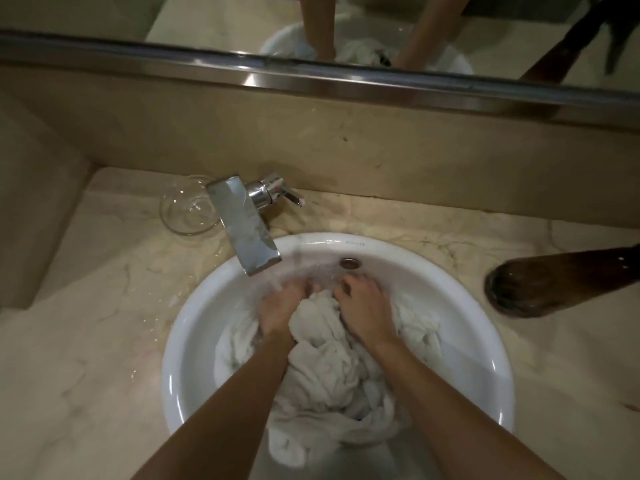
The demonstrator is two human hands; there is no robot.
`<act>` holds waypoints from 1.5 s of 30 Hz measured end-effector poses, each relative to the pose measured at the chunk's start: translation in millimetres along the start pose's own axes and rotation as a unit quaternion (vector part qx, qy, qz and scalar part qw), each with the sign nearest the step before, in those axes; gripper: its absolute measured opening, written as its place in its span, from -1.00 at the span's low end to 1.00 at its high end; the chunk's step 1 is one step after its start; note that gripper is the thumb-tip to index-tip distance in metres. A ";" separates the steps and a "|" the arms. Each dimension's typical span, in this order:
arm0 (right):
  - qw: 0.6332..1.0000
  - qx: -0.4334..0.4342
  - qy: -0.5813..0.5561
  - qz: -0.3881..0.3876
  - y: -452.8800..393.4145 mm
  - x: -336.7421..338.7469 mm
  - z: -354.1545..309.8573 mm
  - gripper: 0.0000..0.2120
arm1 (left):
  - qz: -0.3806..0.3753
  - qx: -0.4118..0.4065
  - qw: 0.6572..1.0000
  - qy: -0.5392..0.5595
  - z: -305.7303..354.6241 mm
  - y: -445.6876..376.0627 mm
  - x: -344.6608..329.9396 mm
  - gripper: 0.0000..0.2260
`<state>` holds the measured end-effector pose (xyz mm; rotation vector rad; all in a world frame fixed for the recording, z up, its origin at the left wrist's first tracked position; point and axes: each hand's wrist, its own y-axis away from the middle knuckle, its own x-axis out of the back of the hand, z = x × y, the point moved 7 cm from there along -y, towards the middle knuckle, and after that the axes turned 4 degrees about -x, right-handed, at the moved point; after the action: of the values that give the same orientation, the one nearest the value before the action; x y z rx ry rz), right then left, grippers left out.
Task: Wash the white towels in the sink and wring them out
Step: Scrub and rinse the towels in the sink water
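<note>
Both forearms bare, reaching forward and converging toward the far side of the basin. Left hand (281, 306): blurred, palm down, fingers curled into cloth. Right hand (364, 308): palm down, knuckles raised, fingers curled, gripping cloth. Hands near each other, not touching.

text: I saw one faint mark on the sink (353, 242) rim | I could not read it
</note>
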<state>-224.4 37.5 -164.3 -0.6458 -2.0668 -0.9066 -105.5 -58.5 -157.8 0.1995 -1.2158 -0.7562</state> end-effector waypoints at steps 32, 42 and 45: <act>0.971 -0.005 -0.232 -0.051 114.9 113.9 -66.7 -0.71 | 0.065 -0.139 0.975 0.160 -5.0 117.0 93.5 -0.75; 0.991 0.098 0.050 0.079 113.9 63.6 2.1 -0.27 | 0.131 -0.213 0.961 -0.116 0.1 113.4 48.3 -0.40; 0.993 0.067 0.073 0.069 100.2 47.7 5.0 -0.29 | 0.066 -0.213 0.967 -0.120 0.2 95.3 20.5 -0.35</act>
<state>-185.0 109.8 -89.7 -0.6235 -1.9078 -0.7084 -63.0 -0.3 -92.3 -0.3332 -1.2489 -0.9239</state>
